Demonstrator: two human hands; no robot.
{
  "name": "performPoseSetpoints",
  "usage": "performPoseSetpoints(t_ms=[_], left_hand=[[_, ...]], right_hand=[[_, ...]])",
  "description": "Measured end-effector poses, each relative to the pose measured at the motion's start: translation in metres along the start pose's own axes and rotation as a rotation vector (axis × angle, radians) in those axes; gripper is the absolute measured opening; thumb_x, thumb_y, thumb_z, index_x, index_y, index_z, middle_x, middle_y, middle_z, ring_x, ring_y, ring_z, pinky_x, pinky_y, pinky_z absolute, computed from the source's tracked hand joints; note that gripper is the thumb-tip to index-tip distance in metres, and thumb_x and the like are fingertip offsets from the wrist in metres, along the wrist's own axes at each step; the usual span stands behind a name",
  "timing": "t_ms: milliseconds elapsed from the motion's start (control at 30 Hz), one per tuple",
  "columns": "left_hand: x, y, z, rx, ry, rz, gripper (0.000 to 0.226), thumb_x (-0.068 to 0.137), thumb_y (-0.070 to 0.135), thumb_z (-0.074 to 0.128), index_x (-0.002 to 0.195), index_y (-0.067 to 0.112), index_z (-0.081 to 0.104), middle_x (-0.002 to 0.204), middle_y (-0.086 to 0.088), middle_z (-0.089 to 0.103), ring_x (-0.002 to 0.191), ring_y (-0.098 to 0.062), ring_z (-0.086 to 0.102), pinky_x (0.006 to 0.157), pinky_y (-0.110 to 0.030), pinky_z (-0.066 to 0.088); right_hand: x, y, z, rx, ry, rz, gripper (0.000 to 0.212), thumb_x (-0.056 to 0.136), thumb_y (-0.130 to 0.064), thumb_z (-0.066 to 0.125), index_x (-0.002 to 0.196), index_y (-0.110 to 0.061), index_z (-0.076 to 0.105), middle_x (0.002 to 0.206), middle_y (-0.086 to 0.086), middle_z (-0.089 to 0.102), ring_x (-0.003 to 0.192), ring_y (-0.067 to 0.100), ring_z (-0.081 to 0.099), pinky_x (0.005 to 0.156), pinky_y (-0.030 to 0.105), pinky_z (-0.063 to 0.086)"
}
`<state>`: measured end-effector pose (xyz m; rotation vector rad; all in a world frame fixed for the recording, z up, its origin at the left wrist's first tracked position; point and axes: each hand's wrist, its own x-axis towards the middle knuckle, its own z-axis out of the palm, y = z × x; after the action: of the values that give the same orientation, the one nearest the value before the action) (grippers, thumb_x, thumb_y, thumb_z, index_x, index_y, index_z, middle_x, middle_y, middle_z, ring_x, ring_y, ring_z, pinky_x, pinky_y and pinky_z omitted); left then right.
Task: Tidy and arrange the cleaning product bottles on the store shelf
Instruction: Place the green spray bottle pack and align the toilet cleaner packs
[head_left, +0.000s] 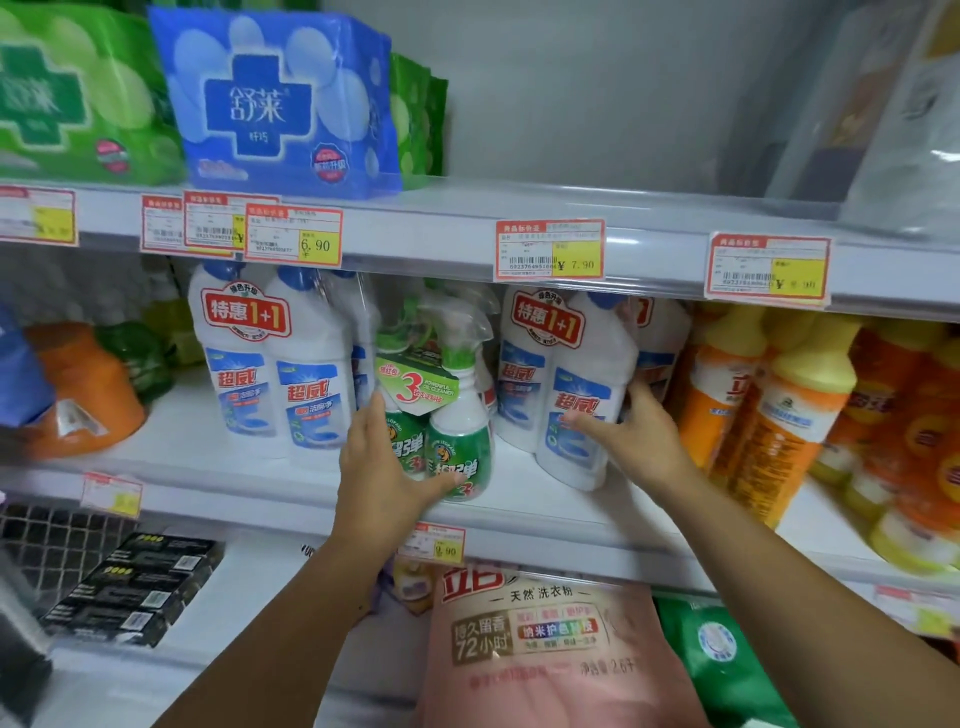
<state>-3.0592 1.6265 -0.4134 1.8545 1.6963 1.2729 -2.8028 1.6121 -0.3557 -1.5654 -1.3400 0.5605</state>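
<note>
A twin pack of green spray bottles (457, 447) stands at the front middle of the white shelf (218, 457). My left hand (384, 467) wraps its lower left side, thumb under the front. To its right stands a white twin pack of toilet cleaner bottles (571, 364) with a red "1+1" tag. My right hand (634, 441) grips that pack's lower right side, fingers across the label. Another white twin pack (275, 358) stands to the left of the green one.
Orange and yellow bottles (779, 415) crowd the shelf's right end. An orange pouch (83, 389) lies at the left. Blue and green packets (280, 104) sit on the shelf above. Below are a pink detergent bag (545, 649) and black boxes (135, 587). Price tags line the rails.
</note>
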Motion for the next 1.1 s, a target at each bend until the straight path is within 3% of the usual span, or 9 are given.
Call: performPoseSetpoints(t_ms=[100, 267, 467, 633, 933, 1033, 1100], left_hand=[[0.002, 0.002, 0.007, 0.022, 0.009, -0.015, 0.127, 0.053, 0.054, 0.084, 0.148, 0.032, 0.004, 0.151, -0.003, 0.022, 0.137, -0.027, 0.025, 0.111, -0.047, 0.031], [0.009, 0.008, 0.023, 0.034, 0.039, 0.001, 0.125, 0.056, 0.055, 0.083, 0.148, 0.032, 0.001, 0.15, -0.001, 0.017, 0.136, -0.026, 0.025, 0.11, -0.044, 0.034], [0.03, 0.018, 0.047, 0.06, 0.067, -0.016, 0.121, 0.06, 0.048, 0.084, 0.148, 0.027, 0.004, 0.15, -0.006, 0.016, 0.134, -0.029, 0.028, 0.105, -0.044, 0.038], [0.043, 0.023, 0.061, 0.116, 0.08, -0.055, 0.118, 0.062, 0.047, 0.082, 0.147, 0.024, 0.005, 0.149, -0.01, 0.018, 0.136, -0.031, 0.024, 0.103, -0.047, 0.039], [0.059, 0.027, 0.064, 0.145, 0.062, -0.116, 0.121, 0.064, 0.043, 0.083, 0.149, 0.017, 0.001, 0.148, -0.015, 0.017, 0.133, -0.034, 0.026, 0.104, -0.046, 0.038], [0.065, 0.025, 0.053, 0.022, -0.007, -0.111, 0.109, 0.068, 0.034, 0.082, 0.148, 0.017, 0.01, 0.146, -0.013, 0.024, 0.13, -0.033, 0.036, 0.107, -0.046, 0.037], [0.06, 0.02, 0.037, -0.079, -0.063, -0.056, 0.087, 0.074, 0.027, 0.078, 0.143, 0.018, 0.026, 0.14, -0.01, 0.037, 0.124, -0.029, 0.047, 0.104, -0.042, 0.041]], right_hand=[[-0.004, 0.005, 0.002, 0.017, 0.066, -0.015, 0.03, 0.078, -0.02, 0.076, 0.103, -0.02, 0.059, 0.105, 0.003, 0.07, 0.091, 0.016, 0.066, 0.088, 0.041, 0.055], [-0.013, 0.005, -0.013, -0.019, 0.103, -0.033, 0.03, 0.077, -0.021, 0.077, 0.103, -0.021, 0.063, 0.094, -0.005, 0.071, 0.088, 0.013, 0.068, 0.083, 0.04, 0.056], [-0.032, 0.008, -0.03, -0.031, 0.1, -0.043, 0.033, 0.08, -0.02, 0.075, 0.11, -0.02, 0.063, 0.096, -0.008, 0.07, 0.085, 0.001, 0.065, 0.074, 0.03, 0.056], [-0.039, 0.013, -0.038, -0.023, 0.096, -0.021, 0.034, 0.081, -0.018, 0.073, 0.111, -0.023, 0.061, 0.098, -0.007, 0.07, 0.086, 0.005, 0.065, 0.068, 0.025, 0.052], [-0.044, 0.014, -0.043, 0.03, 0.071, -0.004, 0.033, 0.079, -0.016, 0.074, 0.109, -0.025, 0.062, 0.097, -0.009, 0.071, 0.091, 0.012, 0.068, 0.082, 0.041, 0.057], [-0.043, 0.013, -0.047, 0.061, 0.034, 0.004, 0.03, 0.079, -0.014, 0.074, 0.105, -0.025, 0.063, 0.095, -0.007, 0.073, 0.091, 0.014, 0.07, 0.077, 0.038, 0.058], [-0.043, 0.012, -0.049, 0.077, -0.013, -0.002, 0.028, 0.079, -0.014, 0.074, 0.102, -0.026, 0.064, 0.094, -0.007, 0.073, 0.086, 0.009, 0.07, 0.068, 0.026, 0.057]])
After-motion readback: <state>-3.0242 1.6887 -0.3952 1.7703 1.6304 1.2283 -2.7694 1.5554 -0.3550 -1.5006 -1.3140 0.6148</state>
